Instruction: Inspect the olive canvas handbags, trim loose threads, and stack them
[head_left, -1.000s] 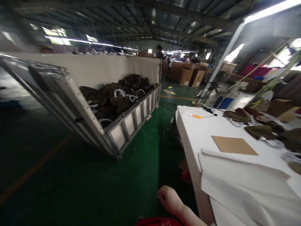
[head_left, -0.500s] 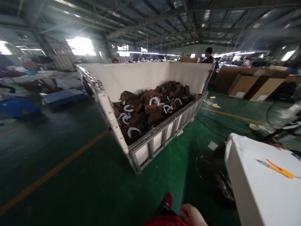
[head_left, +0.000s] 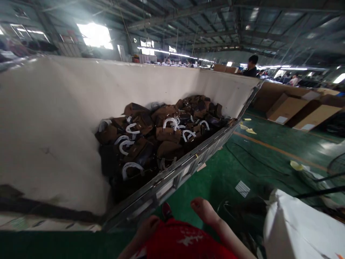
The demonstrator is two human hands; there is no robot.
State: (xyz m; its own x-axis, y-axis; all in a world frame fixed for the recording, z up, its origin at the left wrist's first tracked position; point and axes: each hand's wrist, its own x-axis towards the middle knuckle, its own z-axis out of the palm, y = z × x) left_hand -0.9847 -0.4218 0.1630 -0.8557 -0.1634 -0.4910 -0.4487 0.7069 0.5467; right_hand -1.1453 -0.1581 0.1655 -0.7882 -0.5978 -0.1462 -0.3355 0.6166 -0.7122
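Observation:
A large metal-framed bin [head_left: 172,180] with white lining walls holds a heap of brown bags [head_left: 161,136] whose handles are wrapped in white. I stand right at its near rim in a red shirt. My right hand [head_left: 203,210] hangs over the green floor just right of the bin's rim, its fingers curled in with nothing in them. My left hand [head_left: 147,226] is low in front of my shirt, near the rim, dim and seen from the back, so its fingers do not show.
A white table corner [head_left: 293,226] stands at the lower right, with a fan and cables on the green floor [head_left: 242,158] beside it. Cardboard boxes [head_left: 285,108] lie at the right. A person [head_left: 250,66] stands behind the bin's far corner.
I have moved closer to the bin, which now fills the left of the view. The white table has slid off to the right. My left hand has come into view.

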